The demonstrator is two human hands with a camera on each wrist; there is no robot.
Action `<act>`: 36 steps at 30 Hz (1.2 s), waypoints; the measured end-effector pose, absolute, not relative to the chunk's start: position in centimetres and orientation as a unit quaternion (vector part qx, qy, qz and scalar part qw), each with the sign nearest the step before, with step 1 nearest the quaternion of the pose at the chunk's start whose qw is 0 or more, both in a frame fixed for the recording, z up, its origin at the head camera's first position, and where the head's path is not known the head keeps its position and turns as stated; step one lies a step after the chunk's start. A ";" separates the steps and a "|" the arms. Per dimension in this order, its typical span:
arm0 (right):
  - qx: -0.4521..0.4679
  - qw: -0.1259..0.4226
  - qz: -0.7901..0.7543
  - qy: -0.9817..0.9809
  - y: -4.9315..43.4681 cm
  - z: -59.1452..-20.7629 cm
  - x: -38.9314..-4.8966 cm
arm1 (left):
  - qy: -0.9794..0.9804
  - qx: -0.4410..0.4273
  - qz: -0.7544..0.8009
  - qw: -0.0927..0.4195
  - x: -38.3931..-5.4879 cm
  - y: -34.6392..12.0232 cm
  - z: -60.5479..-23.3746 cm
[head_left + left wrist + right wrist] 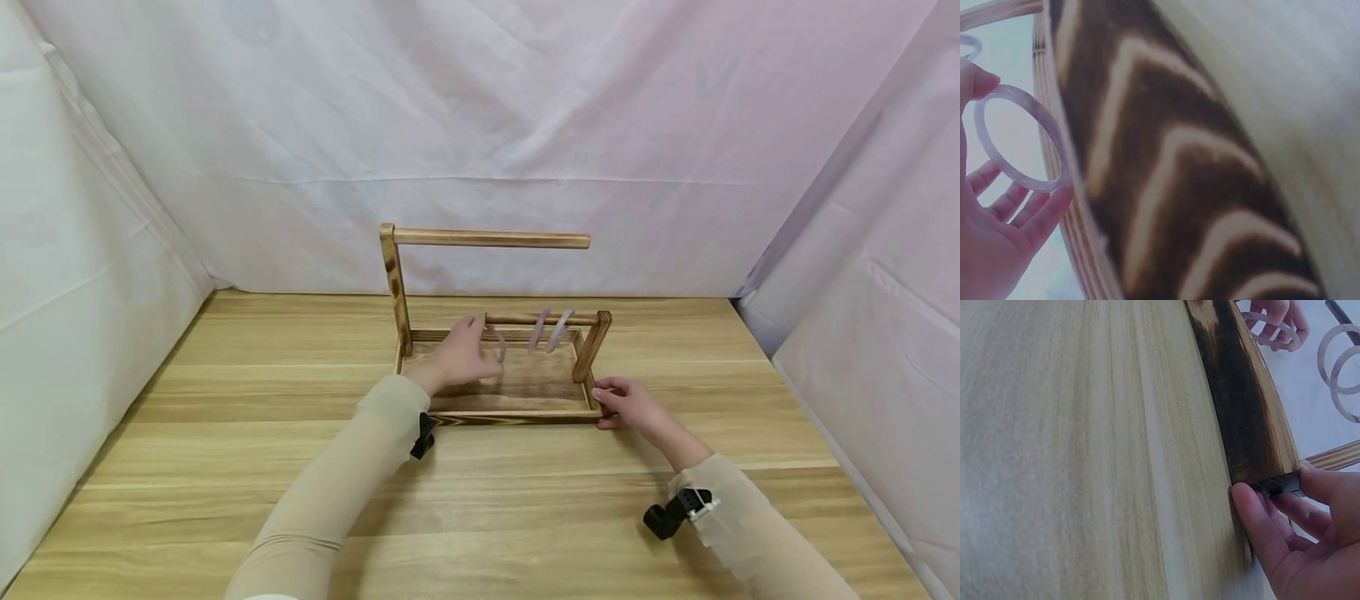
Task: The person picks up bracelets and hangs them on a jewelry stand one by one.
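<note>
A wooden bangle stand point(517, 419) has a shallow tray base, a tall upper bar and a shorter lower bar. My left hand point(457, 354) reaches over the tray and holds a pale lilac bangle point(1041, 185) near the lower bar's free left end, thumb at its top and fingertips along its underside. Two more bangles, a lilac one point(537, 331) and a paler one point(560, 331), hang on the lower bar towards its right post. At the tray's front right corner, my right hand point(630, 408) grips the wooden rim between thumb and fingers.
The upper bar point(491, 239) juts rightward above the lower bar, from a tall post point(396, 292) on the left. A wood-grain table point(517, 508) lies beneath the stand. White cloth point(480, 125) hangs behind and on both sides.
</note>
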State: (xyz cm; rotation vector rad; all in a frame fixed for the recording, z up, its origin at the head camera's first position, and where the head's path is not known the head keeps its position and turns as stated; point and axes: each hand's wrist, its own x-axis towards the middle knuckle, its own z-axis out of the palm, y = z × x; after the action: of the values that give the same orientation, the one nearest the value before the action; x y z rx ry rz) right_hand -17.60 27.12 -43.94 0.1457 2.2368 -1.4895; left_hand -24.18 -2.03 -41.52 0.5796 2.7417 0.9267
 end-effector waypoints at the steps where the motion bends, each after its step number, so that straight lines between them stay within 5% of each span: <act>1: 0.053 0.223 -0.540 0.810 27.1 -44.0 -17.6 | 0.925 0.193 0.314 0.093 -24.2 -2.1 -41.4; 36: 0.046 0.226 -0.550 0.803 27.3 -44.2 -17.7 | 0.904 0.180 0.382 0.069 -24.4 -4.9 -40.0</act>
State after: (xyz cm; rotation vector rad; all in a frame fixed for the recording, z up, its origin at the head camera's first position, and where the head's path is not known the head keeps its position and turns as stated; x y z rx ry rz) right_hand -17.71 27.34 -44.17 0.1261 2.2142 -1.5151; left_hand -24.37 -4.88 -40.04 0.5429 2.7217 1.1499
